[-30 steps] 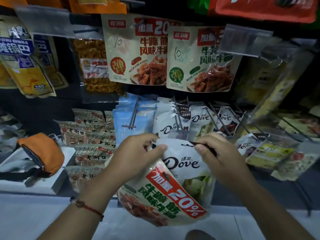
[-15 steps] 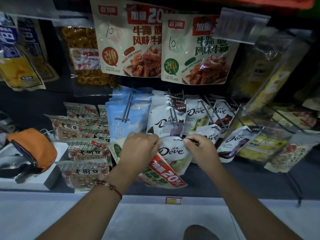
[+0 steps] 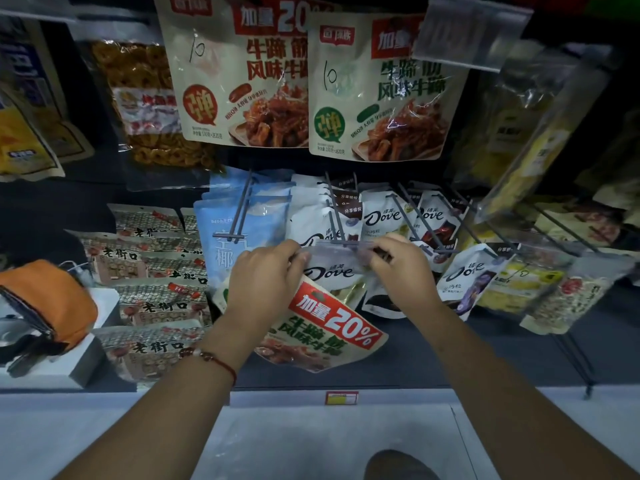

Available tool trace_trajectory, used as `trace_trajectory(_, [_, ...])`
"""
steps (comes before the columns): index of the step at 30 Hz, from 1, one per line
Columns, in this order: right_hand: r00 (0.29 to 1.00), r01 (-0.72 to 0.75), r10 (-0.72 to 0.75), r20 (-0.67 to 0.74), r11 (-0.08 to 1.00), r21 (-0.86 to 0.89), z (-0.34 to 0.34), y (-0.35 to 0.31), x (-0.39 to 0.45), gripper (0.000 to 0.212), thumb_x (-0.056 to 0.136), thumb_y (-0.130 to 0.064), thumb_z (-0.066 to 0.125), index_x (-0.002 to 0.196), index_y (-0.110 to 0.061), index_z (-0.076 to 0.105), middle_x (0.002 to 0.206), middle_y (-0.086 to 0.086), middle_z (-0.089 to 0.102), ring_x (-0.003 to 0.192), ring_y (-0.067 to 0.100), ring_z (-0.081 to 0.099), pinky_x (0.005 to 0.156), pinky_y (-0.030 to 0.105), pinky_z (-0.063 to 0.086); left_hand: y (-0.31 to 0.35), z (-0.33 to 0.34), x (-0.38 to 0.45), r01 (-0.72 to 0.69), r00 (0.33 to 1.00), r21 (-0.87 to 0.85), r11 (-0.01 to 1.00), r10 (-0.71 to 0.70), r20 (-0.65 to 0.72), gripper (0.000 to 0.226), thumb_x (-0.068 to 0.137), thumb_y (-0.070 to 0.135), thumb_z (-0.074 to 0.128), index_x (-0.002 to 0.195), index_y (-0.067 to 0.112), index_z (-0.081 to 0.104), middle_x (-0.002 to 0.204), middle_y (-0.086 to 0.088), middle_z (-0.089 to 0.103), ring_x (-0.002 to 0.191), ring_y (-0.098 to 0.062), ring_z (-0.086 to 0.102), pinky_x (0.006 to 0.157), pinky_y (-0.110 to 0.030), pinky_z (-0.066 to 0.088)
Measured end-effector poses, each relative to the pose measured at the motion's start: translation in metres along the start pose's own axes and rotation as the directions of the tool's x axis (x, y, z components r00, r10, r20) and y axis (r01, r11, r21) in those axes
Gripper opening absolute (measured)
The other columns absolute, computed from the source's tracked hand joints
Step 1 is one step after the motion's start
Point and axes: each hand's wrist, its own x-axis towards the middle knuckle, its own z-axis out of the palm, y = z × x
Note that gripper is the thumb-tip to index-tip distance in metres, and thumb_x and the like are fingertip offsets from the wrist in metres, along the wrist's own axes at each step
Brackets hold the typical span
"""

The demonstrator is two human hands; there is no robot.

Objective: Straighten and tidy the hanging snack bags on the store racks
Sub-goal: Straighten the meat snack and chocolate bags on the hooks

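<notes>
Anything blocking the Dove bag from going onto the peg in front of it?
Yes. The clear price-tag flap at the peg's tip lies over the Dove bag's top edge. Both the left hand and right hand pinch that edge. A beef-tendon bag dangles below.

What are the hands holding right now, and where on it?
Both hands pinch the white Dove bag at its top edge, left hand at the left corner, right hand at the right.

Dove bag (image 3: 334, 271): glossy white plastic film
Rack hooks (image 3: 333, 209): matt grey metal
Orange pouch (image 3: 52, 299): matt cloth
</notes>
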Motion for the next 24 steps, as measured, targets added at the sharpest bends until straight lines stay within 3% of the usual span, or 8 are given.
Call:
trace_trajectory(2, [1.000,0.010,-0.009,0.009,0.999,-0.049,-0.004,-0.004,0.004,0.023,0.092,-0.010,0.056,0.107,-0.018,0.072,0.095,-0.009,0.060,0.072,0.004,0.055,0.064,0.024,0.048,0.000,0.001,0.002,0.019,1.000,-0.016,1.000,-0.019,0.001,0.029,0.100,0.040,0.048,0.085,0.018,0.060,0.059,0.006,0.053,0.056,-0.019,0.051,0.062,-0.031,0.033])
trace_trajectory(5, [0.999,-0.010,0.014,0.035,0.995,-0.100,-0.005,-0.010,0.009,0.024,0.091,-0.013,0.057,0.110,-0.017,0.071,0.102,-0.007,0.061,0.059,0.004,0.048,0.056,0.023,0.042,-0.002,0.005,0.005,0.033,0.999,0.003,0.999,-0.033,0.011,0.028,0.100,0.039,0.048,0.080,0.021,0.053,0.060,0.005,0.053,0.054,-0.020,0.048,0.061,-0.031,0.032])
trace_trajectory(7, [0.999,-0.036,0.040,0.029,0.993,-0.116,-0.004,-0.012,0.012,0.026,0.090,-0.009,0.058,0.112,-0.016,0.070,0.107,-0.006,0.061,0.074,0.008,0.057,0.070,0.029,0.053,-0.003,0.009,0.008,0.044,0.999,0.028,0.999,-0.044,0.000,0.028,0.100,0.038,0.048,0.080,0.019,0.056,0.060,0.001,0.057,0.053,-0.020,0.045,0.060,-0.031,0.031])
trace_trajectory(9, [0.999,-0.038,0.041,0.027,0.991,-0.125,-0.003,-0.012,0.016,0.029,0.088,-0.004,0.058,0.112,-0.015,0.070,0.109,-0.005,0.063,0.092,0.013,0.060,0.083,0.033,0.054,-0.002,0.012,0.011,0.042,0.999,0.042,0.998,-0.040,-0.036,0.029,0.099,0.036,0.050,0.082,0.016,0.061,0.059,-0.001,0.060,0.050,-0.021,0.044,0.057,-0.030,0.031])
trace_trajectory(14, [0.999,-0.031,0.035,0.038,0.994,-0.103,-0.006,-0.008,0.030,0.005,0.090,-0.025,0.067,0.089,-0.023,0.072,0.092,-0.010,0.063,0.082,0.010,0.059,0.075,0.030,0.051,0.004,0.015,0.016,0.016,0.995,0.045,0.999,-0.011,-0.095,0.023,0.095,0.029,0.055,0.080,0.014,0.063,0.055,-0.002,0.057,0.049,-0.028,0.054,0.054,-0.030,0.030])
trace_trajectory(18, [0.998,0.066,-0.059,0.034,0.965,-0.255,-0.005,-0.007,0.032,0.016,0.094,-0.028,0.060,0.092,-0.017,0.071,0.090,-0.006,0.058,0.081,0.013,0.055,0.071,0.030,0.046,0.004,0.020,0.020,0.056,0.997,0.092,0.994,-0.050,-0.064,0.024,0.096,0.031,0.054,0.083,0.014,0.063,0.061,-0.004,0.061,0.055,-0.029,0.056,0.056,-0.030,0.028])
trace_trajectory(21, [0.975,0.220,-0.192,0.108,0.879,-0.422,0.001,-0.004,0.035,0.020,0.095,-0.021,0.053,0.097,-0.011,0.069,0.090,-0.001,0.057,0.087,0.020,0.055,0.068,0.030,0.040,0.000,0.026,0.024,0.098,0.995,0.139,0.985,-0.094,-0.032,0.029,0.099,0.035,0.049,0.084,0.014,0.062,0.066,-0.006,0.064,0.062,-0.031,0.059,0.060,-0.031,0.030])
trace_trajectory(24, [0.935,0.350,-0.329,0.135,0.783,-0.515,0.005,0.003,0.040,0.015,0.086,-0.009,0.063,0.099,-0.009,0.071,0.090,0.006,0.063,0.083,0.026,0.059,0.067,0.031,0.043,-0.005,0.030,0.027,0.106,0.994,0.183,0.977,-0.103,-0.023,0.029,0.099,0.036,0.048,0.084,0.015,0.062,0.066,-0.007,0.064,0.062,-0.031,0.060,0.062,-0.033,0.032])
